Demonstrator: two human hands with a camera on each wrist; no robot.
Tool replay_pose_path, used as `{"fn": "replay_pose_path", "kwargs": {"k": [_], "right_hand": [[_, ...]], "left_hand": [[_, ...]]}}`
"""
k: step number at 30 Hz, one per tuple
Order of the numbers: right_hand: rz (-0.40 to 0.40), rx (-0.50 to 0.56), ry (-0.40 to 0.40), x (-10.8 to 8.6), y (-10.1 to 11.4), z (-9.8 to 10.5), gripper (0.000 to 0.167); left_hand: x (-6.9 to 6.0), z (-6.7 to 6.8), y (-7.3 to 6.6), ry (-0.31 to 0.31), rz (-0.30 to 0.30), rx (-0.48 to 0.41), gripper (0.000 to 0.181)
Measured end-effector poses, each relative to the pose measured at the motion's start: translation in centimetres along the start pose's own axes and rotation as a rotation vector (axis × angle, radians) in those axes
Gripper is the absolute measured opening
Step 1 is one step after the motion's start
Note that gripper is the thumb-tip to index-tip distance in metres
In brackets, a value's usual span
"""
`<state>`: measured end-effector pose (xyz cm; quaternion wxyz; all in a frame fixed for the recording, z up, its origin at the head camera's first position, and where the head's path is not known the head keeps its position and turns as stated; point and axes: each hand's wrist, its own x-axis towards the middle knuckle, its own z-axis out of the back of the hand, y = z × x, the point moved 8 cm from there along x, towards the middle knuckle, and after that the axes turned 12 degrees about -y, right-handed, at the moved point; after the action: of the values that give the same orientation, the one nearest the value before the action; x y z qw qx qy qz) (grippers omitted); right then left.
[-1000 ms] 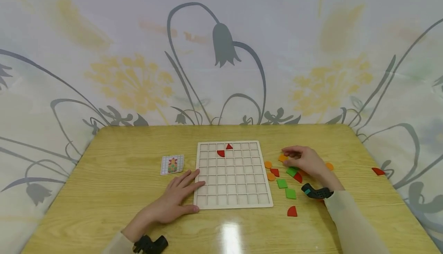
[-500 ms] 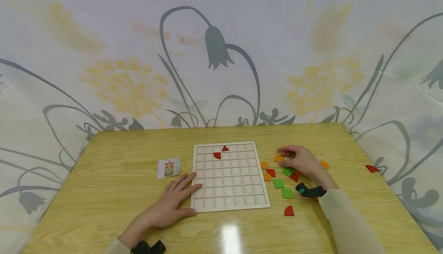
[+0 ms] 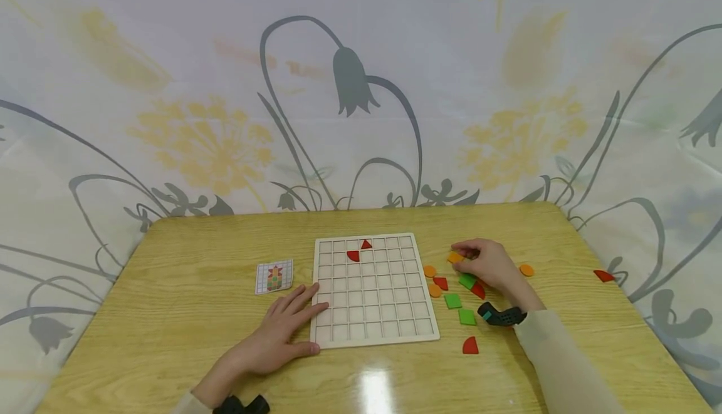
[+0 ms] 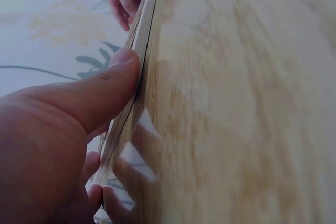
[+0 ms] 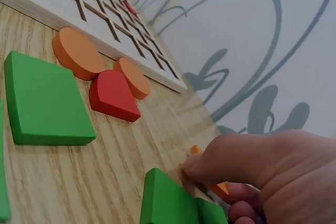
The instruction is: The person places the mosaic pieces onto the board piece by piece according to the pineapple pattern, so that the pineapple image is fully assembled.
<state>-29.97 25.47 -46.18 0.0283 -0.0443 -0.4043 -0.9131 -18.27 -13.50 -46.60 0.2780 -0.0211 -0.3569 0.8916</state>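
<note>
The right hand (image 3: 487, 263) pinches a small orange piece (image 3: 455, 257) between thumb and fingers. The piece is to the right of the white board (image 3: 375, 290), near its far end. From above it looks like a flat square, partly hidden, so I can't pick out a long side. From the right wrist we see mostly its thin edge, which slants down to the right. I can't tell if it touches the counter (image 3: 192, 289).

The left hand (image 3: 277, 334) lies with its fingers straight and spread apart, touching the left edge of the board. The board looks like pale wood, with thin raised lines that make square pockets. Its sides run away from the person, turned just a little.

Two pieces sit in the pockets near the far edge. The red triangle (image 3: 366, 244) points away from the person. The red quarter circle (image 3: 353, 255) has its round side facing left and near.

The loose pieces are thick, smooth and flat: green squares (image 3: 453, 301), round orange discs (image 3: 430, 271), and red rounded pieces (image 3: 470, 346). A green piece (image 3: 467, 281) lies just under the right hand.

Left of the board is a card (image 3: 274, 277) with a grid and a colored picture. The counter has shiny wood lines.
</note>
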Motion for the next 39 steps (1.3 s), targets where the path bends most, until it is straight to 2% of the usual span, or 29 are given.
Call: {"fn": "replay_pose_path", "kwargs": {"k": [8, 14, 30, 39], "right_hand": [[0.029, 0.007, -0.071, 0.0, 0.4, 0.7, 0.037], [0.077, 0.023, -0.104, 0.0, 1.3, 0.1, 0.035], [0.249, 0.115, -0.022, 1.1, 7.6, -5.4, 0.031], [0.265, 0.150, 0.042, 1.8, 10.2, -8.9, 0.029]], "left_hand": [[-0.1, 0.0, 0.0, -0.009, -0.010, 0.004, 0.068], [0.0, 0.0, -0.1, -0.004, -0.012, 0.006, 0.068], [-0.1, 0.0, 0.1, -0.007, -0.010, 0.002, 0.067], [-0.1, 0.1, -0.2, -0.015, -0.011, -0.026, 0.066]]}}
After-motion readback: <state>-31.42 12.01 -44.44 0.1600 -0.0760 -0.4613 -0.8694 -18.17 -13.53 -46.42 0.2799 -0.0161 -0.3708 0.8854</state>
